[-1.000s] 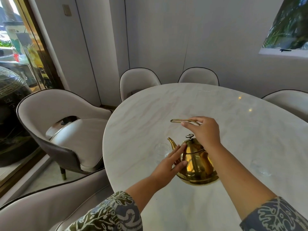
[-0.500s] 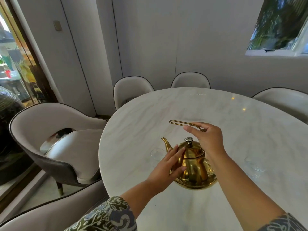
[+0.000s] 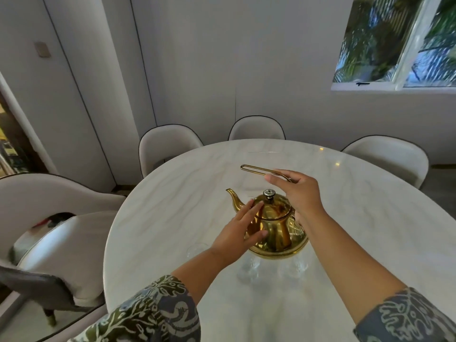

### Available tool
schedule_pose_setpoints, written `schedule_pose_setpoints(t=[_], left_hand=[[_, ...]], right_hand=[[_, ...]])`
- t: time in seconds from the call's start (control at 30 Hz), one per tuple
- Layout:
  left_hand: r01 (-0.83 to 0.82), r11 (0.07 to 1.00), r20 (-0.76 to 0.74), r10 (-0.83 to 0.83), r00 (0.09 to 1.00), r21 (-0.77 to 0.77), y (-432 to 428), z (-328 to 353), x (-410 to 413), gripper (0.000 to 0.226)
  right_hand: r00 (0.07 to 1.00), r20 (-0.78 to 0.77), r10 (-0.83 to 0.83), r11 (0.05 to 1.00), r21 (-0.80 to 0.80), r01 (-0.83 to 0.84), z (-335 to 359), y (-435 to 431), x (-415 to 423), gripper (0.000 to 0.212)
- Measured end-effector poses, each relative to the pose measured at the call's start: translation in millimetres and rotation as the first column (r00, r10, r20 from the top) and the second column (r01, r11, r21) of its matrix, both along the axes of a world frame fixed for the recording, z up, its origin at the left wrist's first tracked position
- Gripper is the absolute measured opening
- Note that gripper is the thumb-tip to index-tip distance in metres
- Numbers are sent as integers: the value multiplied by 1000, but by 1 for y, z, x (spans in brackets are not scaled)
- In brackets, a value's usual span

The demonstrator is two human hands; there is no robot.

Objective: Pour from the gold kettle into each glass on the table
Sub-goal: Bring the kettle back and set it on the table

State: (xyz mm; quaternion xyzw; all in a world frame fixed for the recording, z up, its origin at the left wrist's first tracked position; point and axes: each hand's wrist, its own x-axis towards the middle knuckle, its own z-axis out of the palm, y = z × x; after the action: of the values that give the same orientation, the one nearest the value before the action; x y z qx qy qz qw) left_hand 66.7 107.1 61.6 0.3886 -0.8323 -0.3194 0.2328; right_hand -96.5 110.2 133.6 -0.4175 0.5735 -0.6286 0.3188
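The gold kettle (image 3: 276,225) hangs upright just above the marble table (image 3: 370,218), its spout pointing left. My right hand (image 3: 299,191) is closed around its thin gold wire handle (image 3: 254,169) above the lid. My left hand (image 3: 243,230) lies flat against the kettle's left side, fingers stretched out. Two clear glasses (image 3: 248,269) (image 3: 296,267) stand on the table just in front of and below the kettle's base. A third glass (image 3: 196,248) shows faintly to the left, by my left wrist.
Pale upholstered chairs ring the table: one at the left (image 3: 61,230), two at the far side (image 3: 167,149) (image 3: 256,128), one at the right (image 3: 387,156). A window (image 3: 394,43) is in the right wall.
The kettle has come up off the table and closer to me, and now sits above the glasses. Both hands keep their places on it. The view has tilted upward.
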Motion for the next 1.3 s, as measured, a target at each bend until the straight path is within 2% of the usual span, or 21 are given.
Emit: schedule_pose_setpoints(t=[0.37, 0.8, 1.3], left_hand=[[-10, 1000, 196, 5, 981, 25, -86, -24, -49, 76], [-22, 993, 255, -9, 967, 118, -136, -95, -64, 67], [-37, 990, 286, -4, 958, 136, -144, -127, -65, 61]], right_hand=[[991, 135, -3, 999, 36, -1, -52, -76, -53, 35], [980, 199, 22, 993, 106, -44, -131, -126, -70, 27], [979, 198, 44, 991, 118, -68, -162, -135, -72, 27]])
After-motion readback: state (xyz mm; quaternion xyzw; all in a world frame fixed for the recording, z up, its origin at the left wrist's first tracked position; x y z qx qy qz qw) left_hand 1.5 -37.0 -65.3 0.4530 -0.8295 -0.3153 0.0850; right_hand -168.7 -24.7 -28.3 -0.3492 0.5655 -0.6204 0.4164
